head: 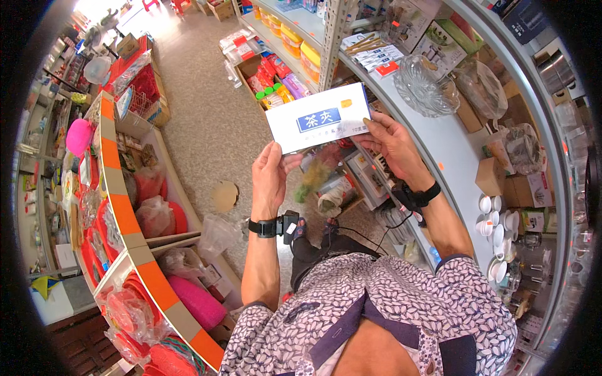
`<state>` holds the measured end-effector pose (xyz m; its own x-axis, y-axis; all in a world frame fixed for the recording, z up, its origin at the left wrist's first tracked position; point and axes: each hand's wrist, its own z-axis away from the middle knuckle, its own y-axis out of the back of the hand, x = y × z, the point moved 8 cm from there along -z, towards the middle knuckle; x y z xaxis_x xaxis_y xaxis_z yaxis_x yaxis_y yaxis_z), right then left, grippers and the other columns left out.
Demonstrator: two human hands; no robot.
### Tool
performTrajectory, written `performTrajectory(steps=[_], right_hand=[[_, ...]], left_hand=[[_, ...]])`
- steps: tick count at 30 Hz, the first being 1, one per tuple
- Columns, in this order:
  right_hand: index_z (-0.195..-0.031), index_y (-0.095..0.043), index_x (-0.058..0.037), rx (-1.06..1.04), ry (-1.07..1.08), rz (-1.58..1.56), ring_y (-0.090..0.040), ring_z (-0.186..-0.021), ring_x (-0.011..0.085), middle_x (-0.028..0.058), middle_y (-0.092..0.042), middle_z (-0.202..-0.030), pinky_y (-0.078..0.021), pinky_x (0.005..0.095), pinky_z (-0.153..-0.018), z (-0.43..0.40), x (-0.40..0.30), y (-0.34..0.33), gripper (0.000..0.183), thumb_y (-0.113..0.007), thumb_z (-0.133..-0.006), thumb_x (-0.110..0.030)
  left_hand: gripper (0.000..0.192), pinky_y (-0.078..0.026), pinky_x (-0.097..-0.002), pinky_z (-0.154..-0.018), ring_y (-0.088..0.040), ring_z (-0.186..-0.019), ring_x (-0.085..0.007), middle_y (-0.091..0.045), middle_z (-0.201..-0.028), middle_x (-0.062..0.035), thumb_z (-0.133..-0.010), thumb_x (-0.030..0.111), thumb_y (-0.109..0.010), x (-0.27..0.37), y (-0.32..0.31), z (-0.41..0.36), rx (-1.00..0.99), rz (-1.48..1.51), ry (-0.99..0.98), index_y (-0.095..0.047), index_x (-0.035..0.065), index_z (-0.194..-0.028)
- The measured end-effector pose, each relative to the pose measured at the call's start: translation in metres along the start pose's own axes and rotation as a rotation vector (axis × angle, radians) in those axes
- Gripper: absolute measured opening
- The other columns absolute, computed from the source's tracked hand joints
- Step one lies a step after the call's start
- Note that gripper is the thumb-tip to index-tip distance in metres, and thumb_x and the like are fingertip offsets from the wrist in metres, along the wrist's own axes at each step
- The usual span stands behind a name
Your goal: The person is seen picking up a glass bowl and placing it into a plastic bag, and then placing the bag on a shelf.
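Observation:
Both hands hold up a flat white cardboard box [320, 117] with blue print and a small orange sticker. My left hand [273, 171] grips its lower left corner, thumb on the front face. At the right end, my right hand [388, 141] pinches the box between thumb and fingers. Each wrist wears a black strap with a small device. Beyond the box, on the right-hand shelf, lie similar white packets [378, 57] with thin wooden sticks on top, beside a clear glass dish [418, 89].
A metal shelf [451, 141] with white cups [496, 235] and boxes curves along the right. On the left stands an orange-striped display shelf [136, 249] with red plastic goods. A round cardboard piece [224, 196] lies on the aisle floor. A dark cable hangs near the legs.

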<state>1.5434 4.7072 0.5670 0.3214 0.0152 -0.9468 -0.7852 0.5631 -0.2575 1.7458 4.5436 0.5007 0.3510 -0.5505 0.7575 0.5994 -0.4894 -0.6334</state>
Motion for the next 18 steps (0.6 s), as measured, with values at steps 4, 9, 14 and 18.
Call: performTrajectory(steps=[4,9,14,18], right_hand=[[-0.132,-0.056,-0.0007,0.0,0.067,0.035,-0.068,-0.1,0.0184,0.0104,-0.067,-0.119,-0.0537,0.0307,-0.09,0.003,-0.012,-0.012,0.042,-0.064,-0.099,-0.026],[-0.127,-0.059,0.0002,0.006,0.112,0.093,-0.066,-0.097,0.013,0.0078,-0.069,-0.112,-0.0535,0.0294,-0.085,0.003,-0.027,-0.021,0.041,-0.064,-0.099,-0.029],[-0.115,-0.063,0.003,0.131,0.168,0.474,-0.063,-0.085,0.0075,0.0073,-0.071,-0.098,-0.0497,0.0268,-0.072,-0.003,-0.038,-0.019,0.044,-0.067,-0.096,-0.037],[-0.113,-0.063,0.0044,0.134,0.275,0.458,-0.063,-0.082,0.0084,0.0089,-0.071,-0.094,-0.049,0.0263,-0.069,-0.003,-0.041,-0.025,0.044,-0.067,-0.096,-0.036]], left_hand=[[0.031,-0.06,-0.0342,-0.079,-0.071,-0.089,-0.0227,-0.069,-0.112,-0.0149,-0.105,0.02,-0.05,0.0,0.002,0.002,0.013,0.032,0.025,-0.057,-0.0036,-0.124],[0.032,-0.06,-0.0344,-0.084,-0.071,-0.095,-0.0237,-0.068,-0.115,-0.0158,-0.106,0.02,-0.049,0.015,-0.004,0.006,-0.001,0.048,-0.081,-0.055,-0.0038,-0.126],[0.033,-0.06,-0.0327,-0.086,-0.071,-0.097,-0.0237,-0.068,-0.115,-0.0163,-0.106,0.021,-0.049,0.032,-0.018,0.016,0.014,-0.047,-0.142,-0.055,-0.0048,-0.125],[0.033,-0.06,-0.0322,-0.086,-0.071,-0.097,-0.0234,-0.069,-0.113,-0.0163,-0.106,0.021,-0.049,0.038,-0.019,0.023,0.031,-0.041,-0.157,-0.057,-0.0056,-0.124]])
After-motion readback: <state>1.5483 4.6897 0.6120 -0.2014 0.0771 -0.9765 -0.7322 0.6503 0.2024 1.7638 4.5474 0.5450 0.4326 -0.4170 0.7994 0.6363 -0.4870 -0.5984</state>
